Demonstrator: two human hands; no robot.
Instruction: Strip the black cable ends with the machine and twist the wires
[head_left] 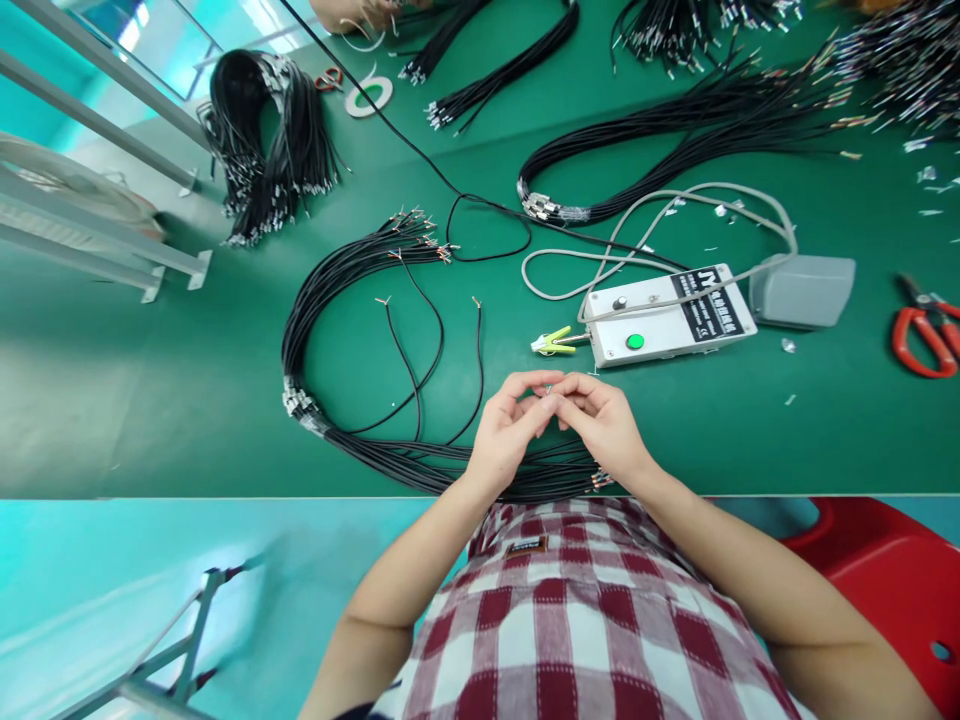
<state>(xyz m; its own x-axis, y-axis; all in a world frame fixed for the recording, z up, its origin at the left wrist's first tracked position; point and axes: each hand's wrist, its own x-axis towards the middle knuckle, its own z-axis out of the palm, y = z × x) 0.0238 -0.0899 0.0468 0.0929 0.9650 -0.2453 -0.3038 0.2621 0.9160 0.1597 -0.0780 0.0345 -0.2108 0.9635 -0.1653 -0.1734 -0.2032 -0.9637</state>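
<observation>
My left hand and my right hand meet at the fingertips above the table's front edge. Both are closed in a pinch, with small wire ends just showing between them; the fingers hide most of these. Under the hands lies a bundle of black cables, curved in a U to the left and tied at its bend. Its stripped copper ends show below my right hand. Some loose cables stick out inside the curve. Just beyond the fingertips is a yellow-green clamp tip on a white wire-twisting box.
A grey pedal-like block and its cord lie right of the box. Red-handled pliers are at far right. More cable bundles lie behind, another at back left near a tape roll. Another person's hand shows at the top.
</observation>
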